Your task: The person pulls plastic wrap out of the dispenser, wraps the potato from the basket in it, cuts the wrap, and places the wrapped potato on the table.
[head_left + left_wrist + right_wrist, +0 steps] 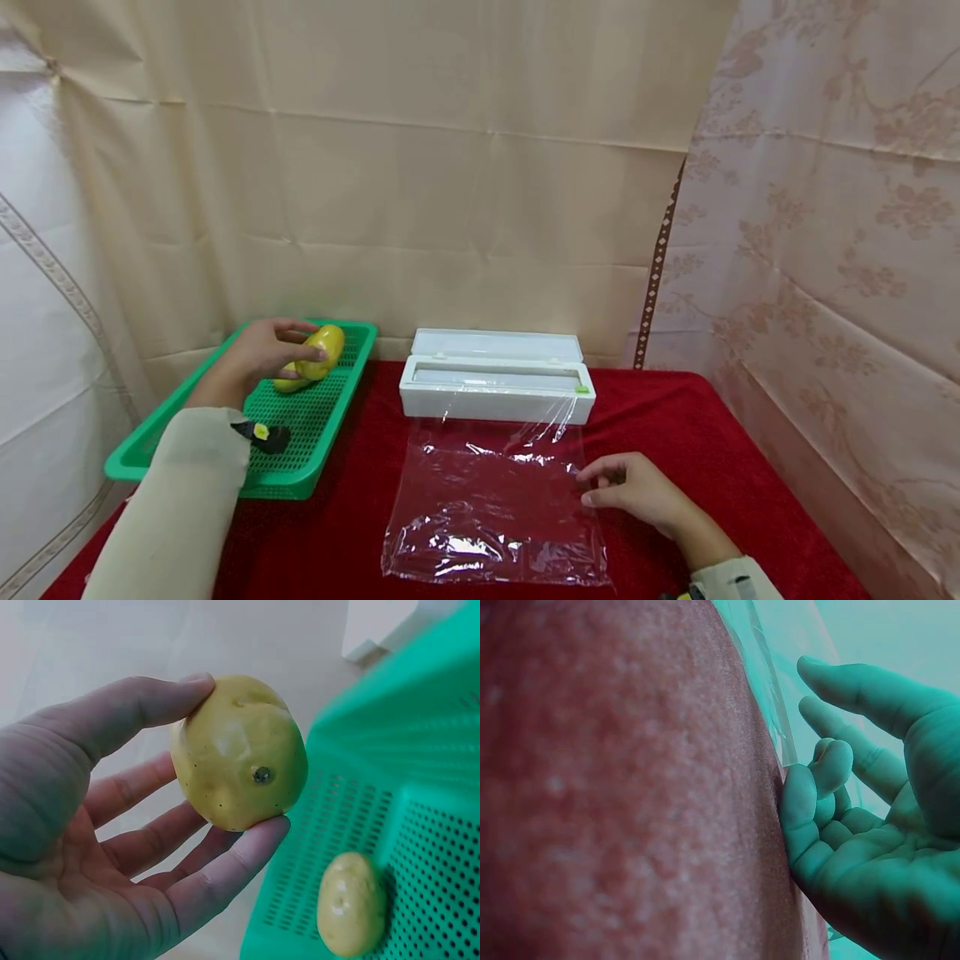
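Note:
My left hand (273, 348) pinches a yellow potato (320, 352) between thumb and fingers, above the green basket (341, 417). Dark specks mark the potato's skin in the left wrist view. A second potato (351, 904) lies on the basket's floor. Clear cling film (487, 500) stretches toward me over the red cloth from a white dispenser box (498, 400). Beside the film's right edge, my right hand (637, 492) holds nothing, its fingers loosely bent. In the right wrist view its little finger rests at the cloth.
The dispenser's clear lid (495, 343) stands raised at the back, and a small green slider (582, 389) sits at its right end. A red cloth (675, 433) covers the table. Beige curtains (465, 192) hang close behind, with a patterned curtain (840, 250) at right.

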Demonstrator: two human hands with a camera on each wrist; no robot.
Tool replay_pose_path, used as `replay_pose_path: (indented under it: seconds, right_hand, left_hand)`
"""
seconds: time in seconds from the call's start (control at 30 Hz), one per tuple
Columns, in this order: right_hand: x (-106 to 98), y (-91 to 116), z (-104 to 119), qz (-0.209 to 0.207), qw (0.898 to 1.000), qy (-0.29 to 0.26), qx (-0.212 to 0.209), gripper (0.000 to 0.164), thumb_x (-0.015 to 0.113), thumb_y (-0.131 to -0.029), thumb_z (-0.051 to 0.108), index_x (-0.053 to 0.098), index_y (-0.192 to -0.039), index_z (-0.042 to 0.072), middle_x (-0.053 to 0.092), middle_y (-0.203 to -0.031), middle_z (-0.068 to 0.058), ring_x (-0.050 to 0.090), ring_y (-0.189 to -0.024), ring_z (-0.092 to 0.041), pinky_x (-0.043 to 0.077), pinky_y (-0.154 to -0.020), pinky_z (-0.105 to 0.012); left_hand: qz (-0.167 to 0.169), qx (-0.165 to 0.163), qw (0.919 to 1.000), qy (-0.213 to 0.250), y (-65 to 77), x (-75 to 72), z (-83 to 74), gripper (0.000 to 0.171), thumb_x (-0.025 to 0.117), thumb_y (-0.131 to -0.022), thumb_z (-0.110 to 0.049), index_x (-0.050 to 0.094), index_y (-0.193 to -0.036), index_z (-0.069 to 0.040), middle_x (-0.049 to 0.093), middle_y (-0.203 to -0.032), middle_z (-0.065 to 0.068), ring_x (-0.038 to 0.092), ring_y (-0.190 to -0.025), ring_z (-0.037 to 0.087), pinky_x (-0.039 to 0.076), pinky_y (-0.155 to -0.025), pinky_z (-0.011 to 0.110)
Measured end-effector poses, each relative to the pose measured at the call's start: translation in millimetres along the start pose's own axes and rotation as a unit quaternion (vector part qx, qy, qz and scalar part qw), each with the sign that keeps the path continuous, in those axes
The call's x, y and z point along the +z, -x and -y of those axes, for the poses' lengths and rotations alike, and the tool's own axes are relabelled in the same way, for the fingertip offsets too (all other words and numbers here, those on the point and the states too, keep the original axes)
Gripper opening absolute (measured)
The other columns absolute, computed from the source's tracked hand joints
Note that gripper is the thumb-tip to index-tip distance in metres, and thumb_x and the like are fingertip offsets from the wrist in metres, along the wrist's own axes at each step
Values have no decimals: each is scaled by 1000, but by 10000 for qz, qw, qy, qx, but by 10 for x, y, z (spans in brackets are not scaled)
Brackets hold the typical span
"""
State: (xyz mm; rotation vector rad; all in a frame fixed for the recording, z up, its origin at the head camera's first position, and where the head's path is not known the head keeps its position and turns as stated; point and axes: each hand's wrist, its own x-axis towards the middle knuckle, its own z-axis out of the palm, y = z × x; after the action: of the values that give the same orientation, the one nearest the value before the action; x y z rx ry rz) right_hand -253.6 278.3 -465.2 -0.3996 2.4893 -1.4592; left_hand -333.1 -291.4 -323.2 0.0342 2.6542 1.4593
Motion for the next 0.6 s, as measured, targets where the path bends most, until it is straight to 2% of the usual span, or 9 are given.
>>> replay_pose_path:
  seconds: [0.17, 0.4, 0.6]
  right_hand:
    - [-13, 8, -2, -43, 9999, -58, 125, 31, 85, -84, 15, 77, -111, 4, 59, -80, -4, 55, -75, -14, 48, -63, -26]
    - [-38, 19, 9, -45, 9992, -36, 397, 31, 85, -84, 19, 77, -112, 6, 61, -82, -5, 56, -78, -17, 49, -66, -28]
    - [-43, 11, -9, -28, 9989, -266, 390, 32, 84, -86, 18, 77, -114, 5, 61, -83, -4, 55, -79, -17, 49, -66, -27]
  left_hand:
    - [-101, 204, 9996, 165, 125, 59, -81, 80, 85, -87, -34, 48, -153, -10, 44, -158, 23, 70, -104, 17, 61, -90, 37]
    - [-258, 573, 9971, 420, 301, 210, -100, 76, 85, -86, -37, 52, -150, -12, 51, -152, 19, 69, -104, 14, 61, -88, 35]
    - [-377, 807, 9934, 727, 453, 353, -125, 72, 84, -87, -39, 54, -148, -13, 54, -151, 15, 66, -110, 18, 61, -83, 33]
